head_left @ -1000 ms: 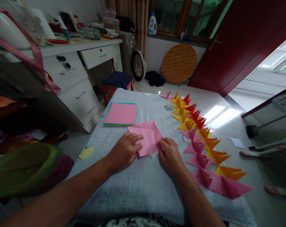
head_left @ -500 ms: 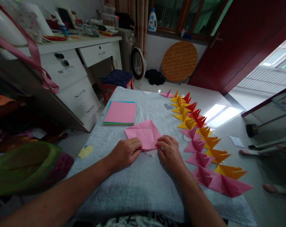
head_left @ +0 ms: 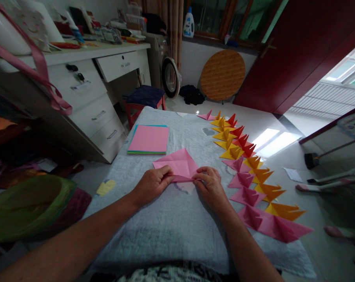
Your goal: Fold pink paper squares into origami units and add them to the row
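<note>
Pinching a pink paper sheet [head_left: 180,161] along its near edge, both hands on it. Left hand [head_left: 152,183]: fingers curled in, thumb and index pressed together on the near left part of the sheet. Right hand [head_left: 209,185]: thumb and fingertips closed on the near right part, remaining fingers loosely bent. Sheet sits mid-cloth between the hands, crease lines across it, near edge turned up in a narrow strip, one corner pointing away from the person. Light blue cloth [head_left: 162,235] underneath, yellow patch at left. Paper stack [head_left: 149,139] near the sheet, farther off and to the left, not touching it; pink on top, blue and green edges showing. Right side of cloth: folded paper pieces in two long rows, pink ones [head_left: 248,196], yellow ones [head_left: 225,135], red ones [head_left: 238,133], orange ones [head_left: 270,192]. Navy-topped stool [head_left: 143,97] past the far left corner.
</note>
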A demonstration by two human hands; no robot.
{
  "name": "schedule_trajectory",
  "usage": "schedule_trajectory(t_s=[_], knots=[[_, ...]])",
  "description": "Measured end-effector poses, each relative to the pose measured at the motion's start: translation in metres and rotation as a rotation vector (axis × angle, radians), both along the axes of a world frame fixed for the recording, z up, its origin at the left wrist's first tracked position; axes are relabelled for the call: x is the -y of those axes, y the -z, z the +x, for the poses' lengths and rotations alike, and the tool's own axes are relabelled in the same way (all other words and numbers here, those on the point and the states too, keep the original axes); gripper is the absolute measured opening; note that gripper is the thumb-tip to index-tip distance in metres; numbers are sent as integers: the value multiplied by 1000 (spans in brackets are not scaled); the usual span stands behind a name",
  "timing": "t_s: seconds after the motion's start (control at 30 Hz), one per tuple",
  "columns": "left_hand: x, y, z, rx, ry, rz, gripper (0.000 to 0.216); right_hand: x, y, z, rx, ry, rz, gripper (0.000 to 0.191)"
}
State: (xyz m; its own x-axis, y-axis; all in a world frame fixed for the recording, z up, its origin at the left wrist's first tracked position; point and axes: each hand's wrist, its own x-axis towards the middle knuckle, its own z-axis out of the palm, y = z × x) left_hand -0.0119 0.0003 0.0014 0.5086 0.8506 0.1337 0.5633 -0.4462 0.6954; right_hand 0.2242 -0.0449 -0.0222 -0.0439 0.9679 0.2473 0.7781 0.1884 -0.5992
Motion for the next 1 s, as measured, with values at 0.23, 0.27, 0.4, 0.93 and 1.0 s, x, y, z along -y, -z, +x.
schedule_trajectory(t_s=[0.23, 0.27, 0.4, 0.93, 1.0], knots=[[-2, -2, -3, 19, 56, -58, 19, 1, 0, -4, 56, -13, 6, 24], [-2, -2, -3, 22, 55, -65, 19, 0, 0, -4, 49, -2, 2, 21], [-3, -1, -3, 8, -16, -75, 16, -3, -1, -3, 12, 34, -30, 13], [-5, 14, 6, -321, -271, 190, 18, -6, 4, -6, 42, 167, 4, 13], [-6, 15, 7, -341, -301, 202, 19, -6, 5, -6, 58, 175, 15, 14]])
